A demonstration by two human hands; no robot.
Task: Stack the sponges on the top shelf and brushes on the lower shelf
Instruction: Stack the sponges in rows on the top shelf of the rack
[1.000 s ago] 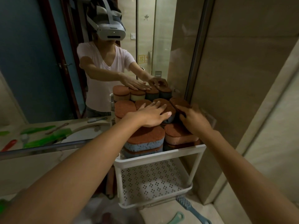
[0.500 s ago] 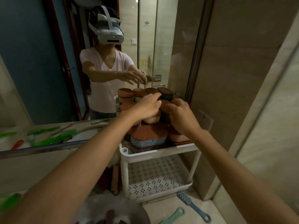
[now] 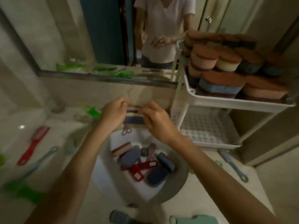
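Observation:
Several brown-topped sponges (image 3: 221, 84) fill the top shelf of a white plastic rack (image 3: 239, 103) at the right. Its perforated lower shelf (image 3: 210, 126) is bare. Both hands hover at the sink's far edge. My left hand (image 3: 113, 113) and my right hand (image 3: 155, 117) flank a small stack of sponges (image 3: 135, 116), fingers curled at its two ends. More sponges and red brushes (image 3: 140, 168) lie in the white sink basin (image 3: 110, 180) below.
A red brush (image 3: 33, 144) and a teal brush (image 3: 37, 162) lie on the counter at the left, with green items (image 3: 93, 112) beyond. Another teal brush (image 3: 234, 167) lies right of the sink. A mirror (image 3: 113, 38) stands behind the counter.
My view has dropped from the rack to the sink. Both hands left the sponges on the top shelf and moved down-left to the stack at the sink's far edge.

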